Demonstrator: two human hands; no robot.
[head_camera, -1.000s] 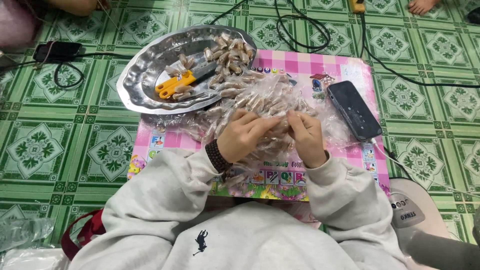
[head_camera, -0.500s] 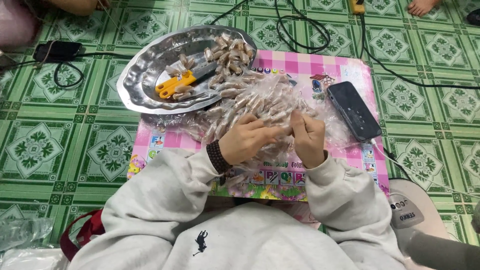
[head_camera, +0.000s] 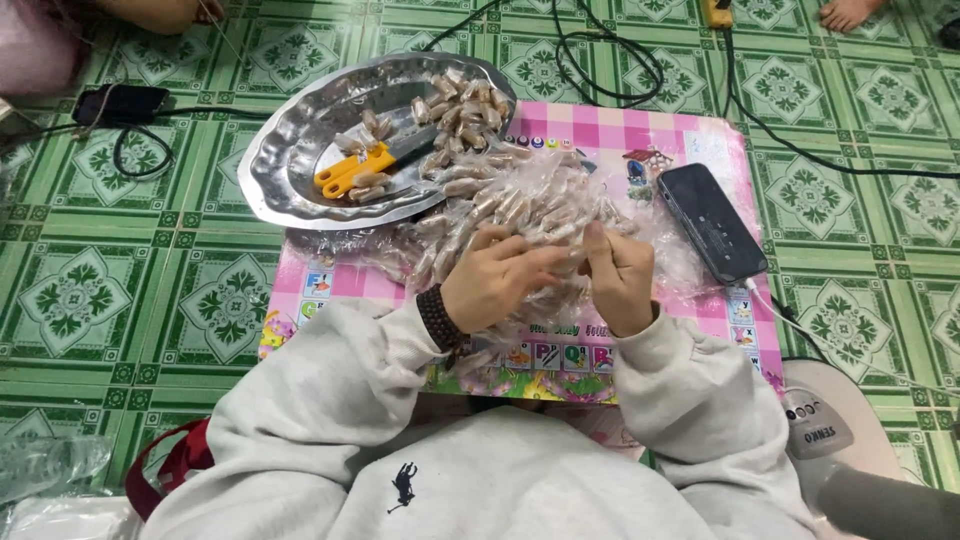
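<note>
Two hands work over one pile of clear-wrapped sweets (head_camera: 520, 215) on a pink board (head_camera: 690, 135). The left hand (head_camera: 495, 280) is curled, fingers pinching a wrapped sweet (head_camera: 567, 258) at the near edge of the pile; the right hand (head_camera: 618, 275) is half clenched, fingertips meeting the same sweet from the other side. The left wrist has one dark beaded band (head_camera: 438, 318).

The sweets in the pile are too many and too overlapped to count. One steel tray (head_camera: 290, 165) overlaps the board's far left corner; it holds a second, smaller heap of sweets (head_camera: 460, 100) along its right rim and one knife with a yellow handle (head_camera: 355, 168), with a few loose sweets beside it. One dark phone (head_camera: 712, 222) lies at the board's right side, near the pile, with a white cable running off its near end.

The pile spreads across most of the board's middle. Bare board shows at the far right corner and along the near edge by the sleeves. On the green tiled floor, black cables (head_camera: 600, 60) loop beyond the board, and a second phone (head_camera: 120, 103) lies far left.
</note>
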